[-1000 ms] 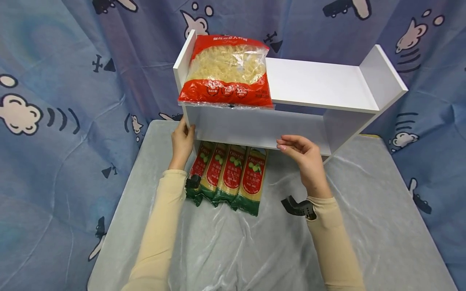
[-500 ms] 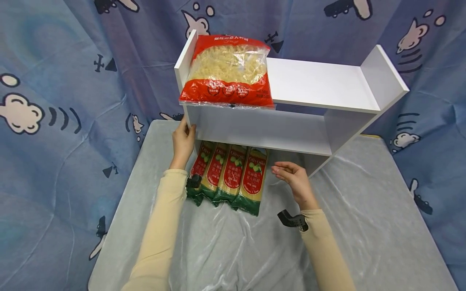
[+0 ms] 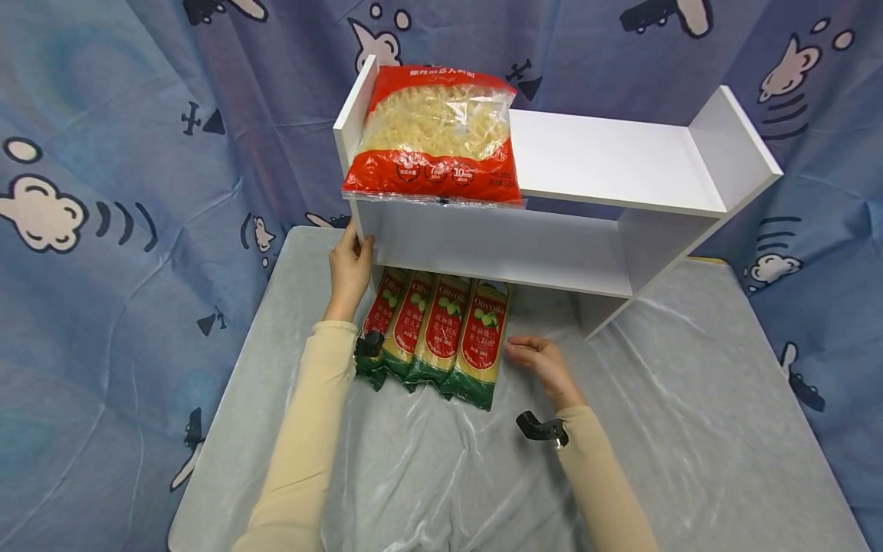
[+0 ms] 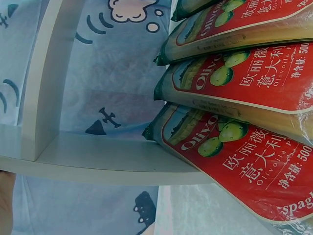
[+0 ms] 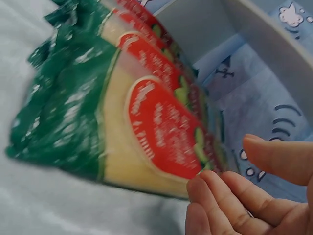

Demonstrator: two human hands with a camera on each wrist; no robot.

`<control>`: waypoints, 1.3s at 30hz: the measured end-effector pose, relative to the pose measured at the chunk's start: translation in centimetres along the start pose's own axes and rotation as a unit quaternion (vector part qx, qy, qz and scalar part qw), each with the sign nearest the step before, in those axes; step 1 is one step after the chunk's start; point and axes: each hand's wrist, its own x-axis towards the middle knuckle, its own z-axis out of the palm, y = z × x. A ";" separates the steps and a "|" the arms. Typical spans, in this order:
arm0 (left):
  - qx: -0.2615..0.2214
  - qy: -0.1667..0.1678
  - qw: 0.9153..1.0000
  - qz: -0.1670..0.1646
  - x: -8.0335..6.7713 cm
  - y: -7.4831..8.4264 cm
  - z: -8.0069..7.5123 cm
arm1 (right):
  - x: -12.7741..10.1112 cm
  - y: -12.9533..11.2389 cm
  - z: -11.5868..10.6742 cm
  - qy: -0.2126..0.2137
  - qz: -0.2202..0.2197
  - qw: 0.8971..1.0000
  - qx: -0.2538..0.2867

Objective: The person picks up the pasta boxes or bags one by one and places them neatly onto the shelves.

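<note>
My left hand (image 3: 349,270) grips the left side panel of a white shelf (image 3: 614,157), thumb on the near face. Under the lower board, several spaghetti packets (image 3: 480,337) with red labels and green ends lie side by side, slightly fanned. My right hand (image 3: 543,366) is just right of the rightmost packet, fingers loosely bent and thumb apart from them. In the right wrist view the fingertips (image 5: 198,188) come up to that packet's long edge; whether they touch it I cannot tell. The packets' far ends are partly hidden beneath the shelf.
A red bag of spiral pasta (image 3: 434,126) rests at the left of the top board, its lower edge overhanging the front. The shelf's right side panel (image 3: 734,146) stands on a table with a grey cloth (image 3: 690,429). A patterned blue curtain (image 3: 138,230) hangs behind and at the sides.
My right hand has come down and left from the lower board's front edge to beside the rightmost spaghetti packet. My left hand keeps its grip on the shelf's side panel.
</note>
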 end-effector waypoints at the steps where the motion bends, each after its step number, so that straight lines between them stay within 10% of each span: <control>1: 0.000 0.000 1.000 0.000 0.0 0.0 0.0 | 0.0 0.3 0.0 0.002 0.004 1.000 -0.002; 39: -0.001 0.005 1.000 0.000 -0.1 0.2 0.0 | 2.0 1.5 3.2 0.047 0.075 0.996 -0.021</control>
